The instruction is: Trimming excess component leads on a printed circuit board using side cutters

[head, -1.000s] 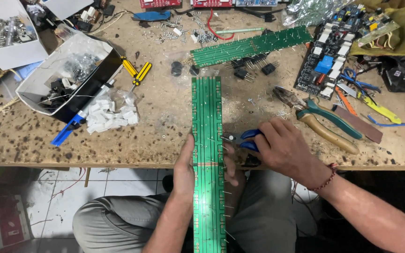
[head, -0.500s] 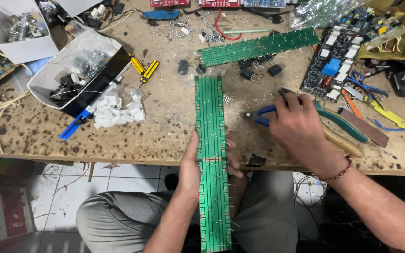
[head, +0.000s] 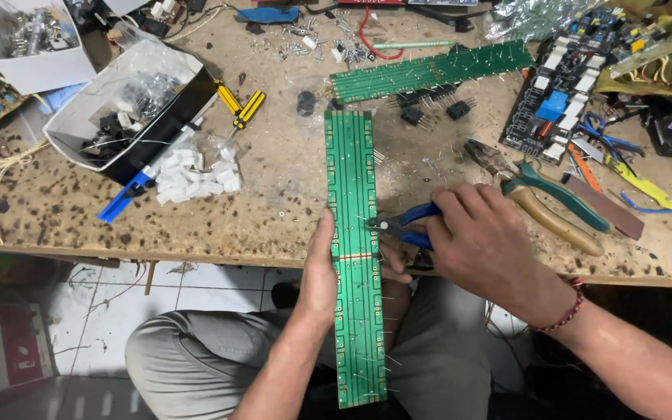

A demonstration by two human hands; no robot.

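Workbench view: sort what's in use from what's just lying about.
In use:
- long green circuit board strip, gripped by left hand
- blue-handled cutters, held by right hand at the strip's edge

Lying about:
- green-handled pliers
- yellow-handled screwdrivers
- second green board
- white parts box

A long green circuit board overhangs the workbench edge, blue-handled cutters touching its right edge

The left hand clamps the long green circuit board's left edge — fingers beneath. Right of the board, the right hand curls closed around blue-handled cutters.
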